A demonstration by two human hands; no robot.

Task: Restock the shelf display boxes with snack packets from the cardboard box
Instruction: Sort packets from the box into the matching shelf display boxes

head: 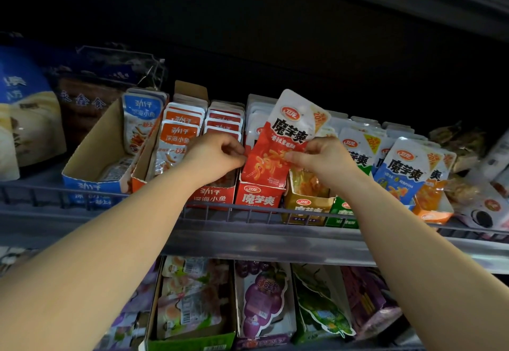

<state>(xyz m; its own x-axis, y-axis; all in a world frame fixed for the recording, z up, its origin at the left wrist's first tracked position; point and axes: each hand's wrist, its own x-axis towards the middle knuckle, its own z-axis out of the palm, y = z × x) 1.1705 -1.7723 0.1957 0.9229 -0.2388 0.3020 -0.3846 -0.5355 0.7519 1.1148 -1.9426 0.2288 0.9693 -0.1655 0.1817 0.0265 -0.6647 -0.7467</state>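
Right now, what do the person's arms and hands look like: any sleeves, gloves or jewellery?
The left forearm and right forearm are bare to the frame edge, no sleeve in view. The left hand and right hand wear no gloves; no watch, bracelet or ring shows on the wrists or visible fingers.

We see through one wide-angle camera worn on the head, facing forward along both outstretched forearms at the shelf [275,236]. It sits close. The left grip [220,155] and right grip [322,159] meet mid-frame on the red packet [271,158], with a lower row of display boxes [190,343] below the grips.
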